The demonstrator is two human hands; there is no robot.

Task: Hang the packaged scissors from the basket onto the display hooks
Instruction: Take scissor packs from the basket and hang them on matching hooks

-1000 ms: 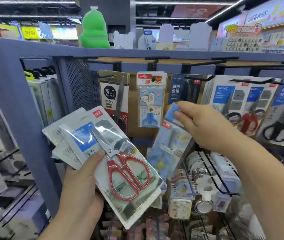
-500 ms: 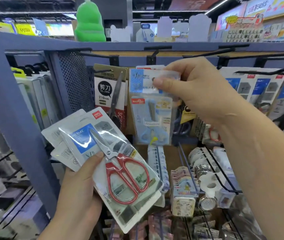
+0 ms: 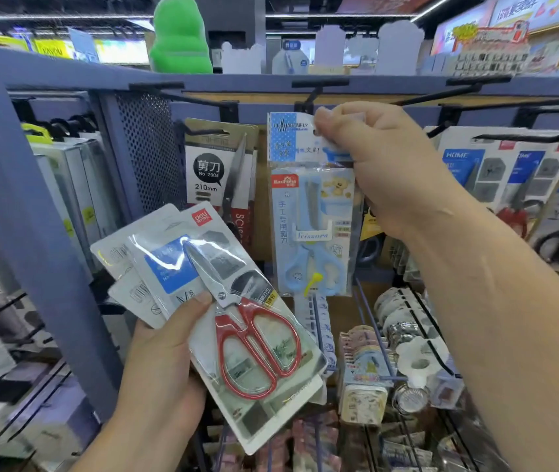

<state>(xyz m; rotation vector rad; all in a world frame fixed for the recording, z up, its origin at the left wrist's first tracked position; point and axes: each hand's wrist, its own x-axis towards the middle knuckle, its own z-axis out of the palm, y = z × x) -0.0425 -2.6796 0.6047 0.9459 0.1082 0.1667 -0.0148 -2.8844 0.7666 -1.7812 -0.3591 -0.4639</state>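
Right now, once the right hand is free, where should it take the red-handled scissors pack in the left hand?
Probably the flat top corner of the red-handled scissors pack by its red logo, pinched from the upper right. The left hand holds the left edge under its thumb, and the blister bulges over the scissors.

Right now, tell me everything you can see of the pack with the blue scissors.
The blue scissors pack is a clear plastic sleeve over a pale blue card with a bear picture, holding blue-handled scissors, blades up. It is upright, its top pinched by the right hand just under a black hook.
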